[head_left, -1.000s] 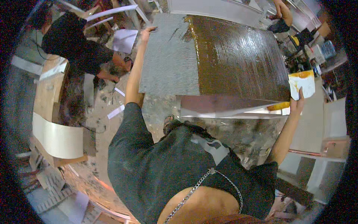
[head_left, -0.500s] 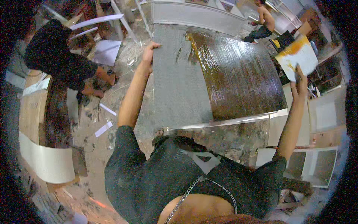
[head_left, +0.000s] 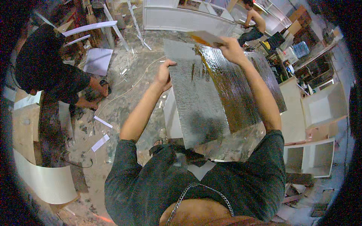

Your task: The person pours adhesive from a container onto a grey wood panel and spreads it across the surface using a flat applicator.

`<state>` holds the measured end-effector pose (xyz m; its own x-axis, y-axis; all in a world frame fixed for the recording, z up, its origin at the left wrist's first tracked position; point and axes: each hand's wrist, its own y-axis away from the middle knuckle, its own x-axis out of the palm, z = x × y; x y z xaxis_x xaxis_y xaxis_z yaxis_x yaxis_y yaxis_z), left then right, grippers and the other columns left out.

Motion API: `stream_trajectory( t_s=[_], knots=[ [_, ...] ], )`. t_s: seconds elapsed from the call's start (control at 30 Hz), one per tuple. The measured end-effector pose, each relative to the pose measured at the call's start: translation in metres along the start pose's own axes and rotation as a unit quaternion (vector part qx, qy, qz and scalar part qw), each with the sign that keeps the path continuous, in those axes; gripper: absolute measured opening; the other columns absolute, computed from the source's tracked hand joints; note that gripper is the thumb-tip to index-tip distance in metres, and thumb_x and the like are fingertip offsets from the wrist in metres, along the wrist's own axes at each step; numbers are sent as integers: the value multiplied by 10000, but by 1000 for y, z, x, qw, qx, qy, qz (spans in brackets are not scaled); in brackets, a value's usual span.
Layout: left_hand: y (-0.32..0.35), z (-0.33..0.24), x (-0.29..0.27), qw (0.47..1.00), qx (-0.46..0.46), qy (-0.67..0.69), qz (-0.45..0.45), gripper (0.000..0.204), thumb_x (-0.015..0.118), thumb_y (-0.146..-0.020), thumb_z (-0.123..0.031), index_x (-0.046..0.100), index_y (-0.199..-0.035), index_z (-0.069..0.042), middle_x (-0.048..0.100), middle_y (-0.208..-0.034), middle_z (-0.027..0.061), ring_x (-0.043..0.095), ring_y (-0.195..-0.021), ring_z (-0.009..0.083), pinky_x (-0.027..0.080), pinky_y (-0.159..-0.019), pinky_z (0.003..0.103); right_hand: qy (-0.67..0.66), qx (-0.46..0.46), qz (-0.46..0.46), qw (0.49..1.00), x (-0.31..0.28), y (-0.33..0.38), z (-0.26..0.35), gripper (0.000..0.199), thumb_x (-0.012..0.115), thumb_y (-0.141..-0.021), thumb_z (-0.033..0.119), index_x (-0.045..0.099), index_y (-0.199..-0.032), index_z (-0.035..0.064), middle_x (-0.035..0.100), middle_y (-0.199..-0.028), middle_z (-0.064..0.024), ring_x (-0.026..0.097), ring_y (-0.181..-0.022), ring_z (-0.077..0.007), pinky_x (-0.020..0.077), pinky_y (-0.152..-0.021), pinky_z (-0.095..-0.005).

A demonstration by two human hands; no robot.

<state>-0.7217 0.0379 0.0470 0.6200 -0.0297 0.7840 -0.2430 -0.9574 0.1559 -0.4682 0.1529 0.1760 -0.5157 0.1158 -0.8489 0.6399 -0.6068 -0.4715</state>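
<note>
A large grey panel (head_left: 198, 101) stands tilted in front of me. A wet, glossy amber-brown coat of what looks like glue (head_left: 233, 88) covers its right part, with a thick yellowish ridge along the coat's left border and short dark streaks on the bare grey. My left hand (head_left: 164, 76) is closed on the panel's left edge, thumb on the face. Above the panel's upper part, my right hand (head_left: 230, 50) grips a flat spreader sheet (head_left: 205, 38) smeared orange-yellow, seen nearly edge-on. Whether the spreader touches the panel, I cannot tell.
A person in dark clothes (head_left: 49, 71) bends at the left beside wooden boards. Another person (head_left: 253, 22) works at the far right. White cabinet frames (head_left: 324, 107) stand to my right. Offcut strips (head_left: 101, 143) and a cable (head_left: 124, 95) lie on the floor.
My right hand has swung from the far right to above the panel's upper middle, turning the spreader nearly edge-on. The panel has tilted, and my left hand has shifted slightly right and nearer with it.
</note>
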Motion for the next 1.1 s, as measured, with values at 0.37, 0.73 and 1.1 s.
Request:
stream_trajectory(
  t_s=[0.37,0.73,1.1],
  knots=[
    [9,-8,11,1000,5,-23,-13,350,469,-854,-236,586,-1073,11,656,-1026,136,628,-949,259,496,-885,392,136,-56,53,988,42,6,6,500,558,-679,-67,641,-1153,69,657,-1137,-159,600,-1070,-347,432,-984,-417],
    [-6,4,-4,1000,13,19,-7,343,473,-892,-269,597,-1071,-4,661,-1019,125,637,-925,256,495,-878,390,102,-43,91,990,32,81,55,585,561,-669,-61,600,-1223,120,643,-1186,-109,568,-1154,-292,310,-1098,-520],
    [-15,13,-18,993,74,-70,-52,474,632,-813,-253,532,-1205,-6,601,-1156,153,611,-1011,297,487,-914,442,68,-33,17,997,-21,95,90,540,458,-631,-53,673,-1110,77,683,-1114,-127,622,-1079,-292,405,-1018,-450]
  ],
)
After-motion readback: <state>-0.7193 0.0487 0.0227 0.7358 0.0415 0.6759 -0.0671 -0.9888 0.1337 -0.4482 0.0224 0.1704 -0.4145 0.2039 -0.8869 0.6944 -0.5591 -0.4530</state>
